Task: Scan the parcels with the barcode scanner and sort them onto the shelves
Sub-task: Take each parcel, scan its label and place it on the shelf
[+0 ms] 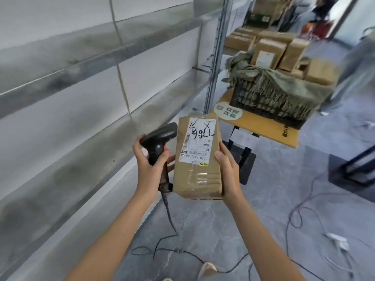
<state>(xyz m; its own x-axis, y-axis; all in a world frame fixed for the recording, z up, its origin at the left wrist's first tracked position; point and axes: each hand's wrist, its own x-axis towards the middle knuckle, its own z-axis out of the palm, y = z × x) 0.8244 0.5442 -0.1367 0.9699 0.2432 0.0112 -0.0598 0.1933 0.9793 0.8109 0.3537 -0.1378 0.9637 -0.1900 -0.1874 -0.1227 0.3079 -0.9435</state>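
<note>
The parcel (197,157), a brown carton with a white label facing up, is held in the air beside the metal shelves (85,110) on the left. The right hand (228,167) grips its right edge, thumb on top. The left hand (149,161) is wrapped round the handle of the black scanner (160,138), whose head touches the parcel's left side. Farther off, a crate (269,98) of parcels sits on a yellow table (263,124).

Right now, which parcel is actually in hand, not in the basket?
The box with handwritten marks on its white label: right hand grips its edge, beside the scanner in the left hand. The rest sit in the basket.
</note>
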